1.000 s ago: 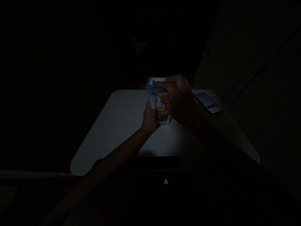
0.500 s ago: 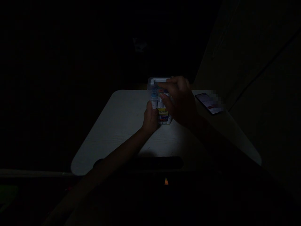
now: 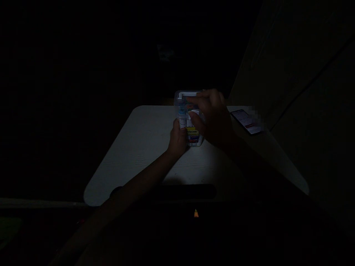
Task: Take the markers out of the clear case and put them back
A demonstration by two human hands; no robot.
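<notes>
A clear plastic marker box (image 3: pixel 193 137) stands upright near the far edge of the white table. Pale markers show through its wall, and a yellow and purple label is on its front. My left hand (image 3: pixel 177 139) is wrapped round the lower left side of the box. Over the top, my right hand (image 3: pixel 213 116) grips the see-through lid (image 3: pixel 181 105), thumb at the white front latch and fingers across the top. The lid sits on the box. Blue and red marker ends show under it, and my right fingers hide its right part.
The room is very dark. A phone (image 3: pixel 246 122) with a lit screen lies at the table's far right. The white table (image 3: pixel 135 147) has rounded corners and a dark slot (image 3: pixel 188 191) along its near edge. A wall with a dark cable is on the right.
My right thumb has shifted slightly on the front of the lid, and more of the white latch shows. The box and my left hand stay in place.
</notes>
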